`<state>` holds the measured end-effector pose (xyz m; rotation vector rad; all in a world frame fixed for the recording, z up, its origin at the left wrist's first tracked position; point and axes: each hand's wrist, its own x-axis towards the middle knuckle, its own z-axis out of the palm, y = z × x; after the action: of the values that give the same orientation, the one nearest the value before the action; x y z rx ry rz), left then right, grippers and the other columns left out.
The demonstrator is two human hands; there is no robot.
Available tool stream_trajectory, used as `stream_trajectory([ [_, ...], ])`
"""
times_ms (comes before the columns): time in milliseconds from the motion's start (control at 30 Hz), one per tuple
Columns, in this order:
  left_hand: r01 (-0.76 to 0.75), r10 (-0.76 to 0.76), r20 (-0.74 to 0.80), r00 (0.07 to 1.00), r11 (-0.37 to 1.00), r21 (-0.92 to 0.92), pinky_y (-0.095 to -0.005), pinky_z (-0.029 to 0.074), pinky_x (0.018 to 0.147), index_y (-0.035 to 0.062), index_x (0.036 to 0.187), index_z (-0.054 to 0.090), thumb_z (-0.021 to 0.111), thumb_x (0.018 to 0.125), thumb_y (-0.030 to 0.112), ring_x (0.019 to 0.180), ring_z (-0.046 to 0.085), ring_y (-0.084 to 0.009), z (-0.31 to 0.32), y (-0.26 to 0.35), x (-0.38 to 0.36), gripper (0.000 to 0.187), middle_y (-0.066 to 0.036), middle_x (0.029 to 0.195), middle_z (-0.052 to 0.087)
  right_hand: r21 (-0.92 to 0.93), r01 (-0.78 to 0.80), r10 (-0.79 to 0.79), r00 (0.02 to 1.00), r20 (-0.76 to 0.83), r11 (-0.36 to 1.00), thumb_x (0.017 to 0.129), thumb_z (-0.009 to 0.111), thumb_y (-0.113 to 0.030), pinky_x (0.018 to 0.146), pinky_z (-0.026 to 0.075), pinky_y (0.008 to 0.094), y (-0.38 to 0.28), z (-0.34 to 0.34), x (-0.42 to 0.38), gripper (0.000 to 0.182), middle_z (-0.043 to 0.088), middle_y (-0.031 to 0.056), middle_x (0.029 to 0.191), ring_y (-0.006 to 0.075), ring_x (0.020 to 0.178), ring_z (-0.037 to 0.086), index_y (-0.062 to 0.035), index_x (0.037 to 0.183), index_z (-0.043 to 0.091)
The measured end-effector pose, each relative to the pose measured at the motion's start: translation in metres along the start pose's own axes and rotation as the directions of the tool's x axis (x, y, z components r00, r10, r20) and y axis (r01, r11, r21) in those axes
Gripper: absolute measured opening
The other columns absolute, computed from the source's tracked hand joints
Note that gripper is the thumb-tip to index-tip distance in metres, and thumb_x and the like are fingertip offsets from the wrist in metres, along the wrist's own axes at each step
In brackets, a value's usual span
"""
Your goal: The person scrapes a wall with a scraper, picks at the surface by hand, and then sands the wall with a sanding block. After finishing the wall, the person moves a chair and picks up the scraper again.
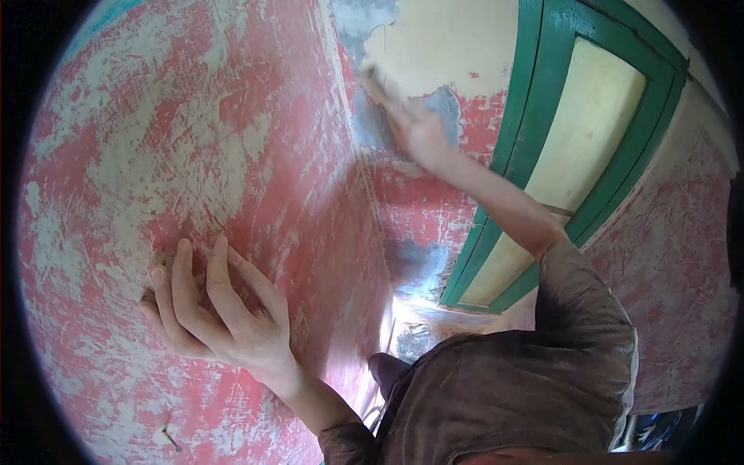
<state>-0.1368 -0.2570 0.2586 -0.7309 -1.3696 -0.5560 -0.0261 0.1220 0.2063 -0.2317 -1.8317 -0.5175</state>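
My left hand (225, 310) rests its spread fingertips on the scuffed red-and-white wall (116, 194) at the left, with nothing gripped. Farther up, near the corner, my right hand (425, 136) is closed around a narrow, pale tan hand tool (378, 87). Motion blurs both this hand and the tool, and the tool's kind cannot be made out. The tool's dark tip overlaps the edge between a cream patch (442, 46) and bare grey plaster (370, 116) on the adjoining wall.
A green wooden frame (535, 93) with a cream panel (589, 116) stands right of my right forearm. Red paint with pale flecks covers the wall below the grey plaster. More worn red wall (666, 310) lies beyond the frame. Bright light enters low in the corner.
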Motion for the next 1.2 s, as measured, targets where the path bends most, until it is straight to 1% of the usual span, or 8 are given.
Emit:
stream_trajectory([
  [100, -0.010, 0.010, -0.010, 1.000, 1.000, 0.018, -0.0470, 0.045, 0.114, 0.0167, 0.107, 0.078, 0.077, 0.094, 0.018, 0.128, 0.057, -0.0258, 0.001, 0.000, 0.001, 0.012, -0.002, 0.125, 0.070, 0.052, -0.063, 0.055, 0.987, 0.149, 0.997, 0.087, 0.070, -0.001, 0.074, 0.061, 0.0437, -0.013, -0.019, -0.010, 0.057, 0.071, 0.0168, 0.127, 0.0339, 0.088, 0.073, -0.0055, 0.143, 0.060],
  [333, 0.000, -0.001, 0.015, 1.000, 1.000, 0.028, -0.0480, 0.044, 0.116, 0.0168, 0.108, 0.078, 0.077, 0.094, 0.018, 0.129, 0.057, -0.0252, 0.002, 0.002, 0.000, 0.013, -0.003, 0.125, 0.070, -0.081, -0.021, 0.002, 0.974, -0.225, 0.996, 0.087, 0.059, 0.001, 0.075, 0.061, 0.0462, 0.035, -0.025, 0.140, 0.065, 0.061, 0.0164, 0.144, 0.0366, 0.086, 0.071, -0.0090, 0.150, 0.051],
  [533, 0.003, -0.003, 0.007, 1.000, 1.000, 0.003, -0.0490, 0.043, 0.117, 0.0177, 0.108, 0.078, 0.075, 0.096, 0.019, 0.130, 0.056, -0.0247, 0.000, -0.001, -0.001, 0.012, -0.003, 0.125, 0.070, 0.065, 0.025, -0.026, 0.999, 0.024, 0.998, 0.085, 0.069, 0.001, 0.075, 0.060, 0.0427, -0.013, -0.014, 0.000, 0.065, 0.073, 0.0171, 0.120, 0.0332, 0.091, 0.074, -0.0076, 0.147, 0.057],
  [600, -0.008, 0.008, 0.012, 1.000, 1.000, 0.016, -0.0488, 0.042, 0.117, 0.0180, 0.107, 0.078, 0.075, 0.096, 0.019, 0.131, 0.055, -0.0246, 0.001, -0.002, 0.000, 0.012, -0.002, 0.125, 0.070, 0.037, -0.007, 0.004, 0.996, 0.088, 0.999, 0.083, 0.062, 0.001, 0.082, 0.063, 0.0448, -0.005, -0.008, -0.006, 0.066, 0.056, 0.0160, 0.152, 0.0353, 0.094, 0.073, -0.0062, 0.148, 0.054],
  [800, 0.000, 0.000, 0.007, 1.000, 1.000, 0.025, -0.0487, 0.043, 0.117, 0.0186, 0.107, 0.078, 0.075, 0.096, 0.018, 0.129, 0.057, -0.0248, 0.002, -0.001, -0.001, 0.011, -0.002, 0.125, 0.070, -0.045, -0.105, 0.101, 0.992, -0.077, 0.993, 0.089, 0.060, -0.003, 0.077, 0.060, 0.0468, 0.029, -0.030, 0.130, 0.061, 0.060, 0.0200, 0.146, 0.0367, 0.092, 0.072, -0.0098, 0.149, 0.053],
  [900, 0.005, -0.005, -0.014, 1.000, 1.000, -0.004, -0.0488, 0.043, 0.116, 0.0187, 0.106, 0.078, 0.075, 0.096, 0.018, 0.128, 0.058, -0.0248, 0.002, -0.002, 0.000, 0.011, -0.002, 0.125, 0.070, -0.059, -0.202, 0.205, 0.978, 0.046, 0.978, 0.087, 0.062, -0.002, 0.072, 0.061, 0.0447, 0.009, -0.027, 0.080, 0.065, 0.058, 0.0192, 0.147, 0.0357, 0.085, 0.071, -0.0115, 0.150, 0.053],
  [1067, -0.001, 0.002, -0.008, 1.000, 1.000, 0.017, -0.0486, 0.044, 0.115, 0.0188, 0.106, 0.078, 0.075, 0.096, 0.019, 0.125, 0.060, -0.0245, 0.002, 0.000, 0.000, 0.010, -0.001, 0.126, 0.069, 0.009, -0.003, 0.002, 0.994, 0.105, 1.000, 0.085, 0.064, 0.000, 0.068, 0.061, 0.0382, -0.011, -0.013, -0.020, 0.069, 0.057, 0.0148, 0.151, 0.0333, 0.077, 0.069, -0.0108, 0.152, 0.052],
  [1200, -0.013, 0.012, 0.019, 1.000, 1.000, 0.023, -0.0485, 0.043, 0.115, 0.0188, 0.105, 0.078, 0.075, 0.096, 0.018, 0.126, 0.059, -0.0243, 0.002, 0.000, 0.001, 0.010, -0.002, 0.126, 0.069, 0.041, -0.014, 0.016, 0.998, -0.055, 0.999, 0.084, 0.063, 0.002, 0.072, 0.061, 0.0409, 0.019, -0.028, 0.091, 0.069, 0.055, 0.0138, 0.153, 0.0334, 0.079, 0.070, -0.0061, 0.152, 0.051],
])
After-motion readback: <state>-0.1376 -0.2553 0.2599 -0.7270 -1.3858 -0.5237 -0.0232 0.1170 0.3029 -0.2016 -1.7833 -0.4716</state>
